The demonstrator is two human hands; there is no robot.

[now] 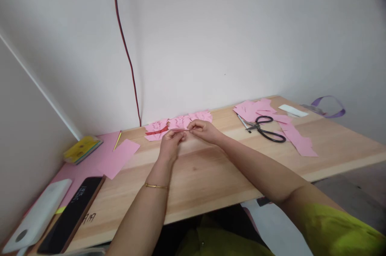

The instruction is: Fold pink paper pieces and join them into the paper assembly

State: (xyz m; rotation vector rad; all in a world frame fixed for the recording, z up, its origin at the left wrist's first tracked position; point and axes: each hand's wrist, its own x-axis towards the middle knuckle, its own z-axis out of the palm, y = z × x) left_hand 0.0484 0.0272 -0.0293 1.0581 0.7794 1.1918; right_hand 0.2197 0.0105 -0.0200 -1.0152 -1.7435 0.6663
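Near the back middle of the wooden table, my left hand [172,143] pinches the left end of a small thin pink paper piece [178,130]. My right hand [202,130] holds the same piece at its right end, with thumb and fingers closed. Both hands are raised a little over the wood, close together. Just behind them lie cut pink paper pieces [178,121] in a row along the wall, with a red strip [158,131] at the left of the row. The fingers partly hide the held piece.
Black-handled scissors [258,126], a pen [243,123] and pink scraps [253,109] lie at the right, near a white strip [293,110]. At the left are pink sheets [119,158], a yellow pencil [117,141], a yellow pad [82,149], a phone [72,215] and a white device [39,213].
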